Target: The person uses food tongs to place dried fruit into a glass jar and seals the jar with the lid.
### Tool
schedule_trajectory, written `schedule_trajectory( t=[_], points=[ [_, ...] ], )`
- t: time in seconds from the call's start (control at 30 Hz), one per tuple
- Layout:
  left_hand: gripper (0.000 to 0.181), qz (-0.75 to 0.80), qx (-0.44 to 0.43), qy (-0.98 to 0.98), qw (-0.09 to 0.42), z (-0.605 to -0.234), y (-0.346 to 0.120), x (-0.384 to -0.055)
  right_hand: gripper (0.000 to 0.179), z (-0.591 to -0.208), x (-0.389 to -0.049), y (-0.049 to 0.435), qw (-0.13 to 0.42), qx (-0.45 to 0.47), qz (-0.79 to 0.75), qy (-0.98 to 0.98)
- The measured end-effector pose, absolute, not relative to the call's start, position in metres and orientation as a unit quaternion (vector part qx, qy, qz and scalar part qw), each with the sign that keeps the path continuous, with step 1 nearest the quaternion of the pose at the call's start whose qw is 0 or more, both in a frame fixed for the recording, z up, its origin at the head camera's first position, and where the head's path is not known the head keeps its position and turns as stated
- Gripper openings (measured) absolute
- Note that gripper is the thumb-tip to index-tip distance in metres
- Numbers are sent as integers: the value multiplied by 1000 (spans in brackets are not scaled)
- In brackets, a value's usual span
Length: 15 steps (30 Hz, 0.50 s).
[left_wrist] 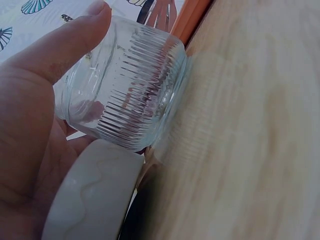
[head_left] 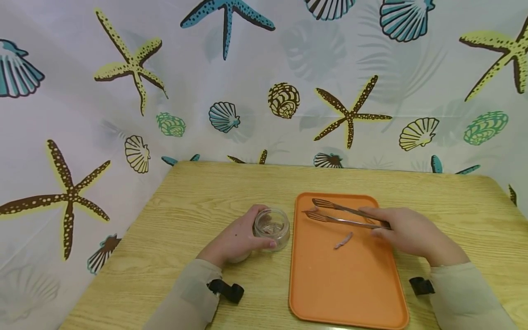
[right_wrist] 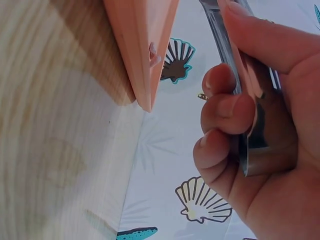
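Observation:
My left hand [head_left: 239,236] grips a small clear glass jar [head_left: 279,229] just left of the orange tray [head_left: 342,288]. Ribbed glass and small dark pinkish bits inside the jar [left_wrist: 135,85] show in the left wrist view. Metal tongs [head_left: 350,222] are in my right hand [head_left: 412,231], fingers curled round the handle end [right_wrist: 270,145]. Their slotted tips are apart over the tray's far left corner, beside a small pinkish piece [head_left: 311,210]. Another thin pinkish strip [head_left: 343,240] lies nearer the tray's middle.
A white curved object [left_wrist: 95,195] sits by my left palm. The tray has a raised rim and rests on a wood-grain table [head_left: 198,192]. Behind the table hangs a white cloth [head_left: 255,59] printed with starfish and shells.

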<state>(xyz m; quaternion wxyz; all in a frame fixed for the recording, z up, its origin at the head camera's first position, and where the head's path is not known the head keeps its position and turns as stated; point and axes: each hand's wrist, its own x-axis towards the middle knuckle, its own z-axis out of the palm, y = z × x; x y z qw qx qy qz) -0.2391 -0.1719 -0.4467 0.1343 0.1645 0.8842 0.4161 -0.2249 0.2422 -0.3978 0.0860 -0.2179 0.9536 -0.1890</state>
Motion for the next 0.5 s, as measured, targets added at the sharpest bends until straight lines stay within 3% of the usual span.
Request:
schedule_trajectory(
  t=[0.5],
  points=[
    [101, 413, 160, 886, 136, -449, -172, -241, 46, -405, -223, 239, 52, -238, -174, 954]
  ],
)
